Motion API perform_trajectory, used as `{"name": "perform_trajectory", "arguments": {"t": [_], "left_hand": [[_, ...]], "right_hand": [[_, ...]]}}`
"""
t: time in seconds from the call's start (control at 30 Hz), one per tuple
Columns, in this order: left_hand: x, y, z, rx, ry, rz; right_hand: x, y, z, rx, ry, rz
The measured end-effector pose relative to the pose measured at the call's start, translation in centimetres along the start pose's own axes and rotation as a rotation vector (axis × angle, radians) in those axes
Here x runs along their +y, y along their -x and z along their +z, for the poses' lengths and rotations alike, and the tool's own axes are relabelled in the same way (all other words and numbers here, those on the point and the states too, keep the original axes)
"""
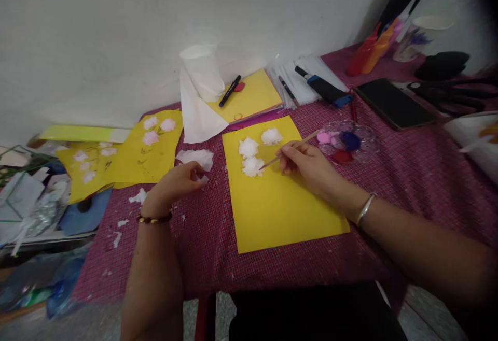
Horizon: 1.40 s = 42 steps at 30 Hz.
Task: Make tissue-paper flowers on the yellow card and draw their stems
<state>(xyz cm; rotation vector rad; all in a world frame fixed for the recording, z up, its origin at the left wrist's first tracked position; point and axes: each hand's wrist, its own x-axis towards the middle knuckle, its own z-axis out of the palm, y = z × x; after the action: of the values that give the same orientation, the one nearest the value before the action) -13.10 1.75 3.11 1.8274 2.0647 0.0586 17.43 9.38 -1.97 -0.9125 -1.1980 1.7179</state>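
Note:
My right hand (301,165) is closed on a thin paintbrush (288,149). The brush tip touches the lower of three fluffy white tissue flowers (249,147) on a yellow sheet of paper (268,211). The lower edge of my right hand rests over that sheet. To the left of the sheet, my left hand (181,183) is curled, thumb and fingers pinched around a small white bit of tissue (203,179). Just beyond it lies a flat torn piece of tissue (196,158). A clear palette (368,146) with pink, red and dark blue paint sits right of my right hand.
Yellow sheets with pink flowers (150,149) lie at left. Behind stand a tissue roll (202,71), a black marker (229,91) and a blue-black tube (324,88). A phone (395,103), scissors (439,97) and paint bottles (363,53) are at right. Tissue scraps (138,196) dot the cloth.

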Motion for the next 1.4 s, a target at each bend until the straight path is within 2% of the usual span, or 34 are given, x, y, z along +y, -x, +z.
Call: {"name": "perform_trajectory", "arguments": {"t": [0.17, 0.33, 0.5, 0.6, 0.7, 0.83, 0.93, 1.13, 1.4], "left_hand": [[0.3, -0.1, -0.1, -0.074, -0.014, -0.039], [-0.1, -0.5, 0.3, -0.072, 0.063, 0.027], [-0.1, -0.8, 0.8, -0.167, 0.159, 0.049], [-0.1, -0.5, 0.4, -0.208, 0.188, 0.077], [0.2, 0.0, -0.3, -0.142, 0.282, 0.089], [2.0, 0.2, -0.2, 0.099, 0.660, 0.072], [4.4, -0.1, 1.3, 0.187, 0.905, -0.010], [8.7, -0.1, 4.1, 0.157, 1.051, -0.051], [9.8, 0.3, 4.5, 0.096, 1.077, -0.043]], "right_hand": [[0.1, 0.0, 0.0, -0.012, -0.005, 0.006], [0.3, 0.0, 0.0, -0.014, 0.003, -0.005], [0.5, -0.1, 0.0, -0.027, 0.011, -0.019], [0.5, -0.2, 0.0, -0.036, 0.014, -0.018], [0.5, -0.2, 0.0, -0.034, -0.007, -0.023], [-0.1, 0.4, 0.2, -0.043, -0.048, -0.070], [-0.8, 1.1, 0.6, -0.095, -0.035, -0.106], [-0.6, 2.1, 1.7, -0.233, 0.087, -0.200], [-0.1, 2.1, 1.9, -0.268, 0.087, -0.220]]}}
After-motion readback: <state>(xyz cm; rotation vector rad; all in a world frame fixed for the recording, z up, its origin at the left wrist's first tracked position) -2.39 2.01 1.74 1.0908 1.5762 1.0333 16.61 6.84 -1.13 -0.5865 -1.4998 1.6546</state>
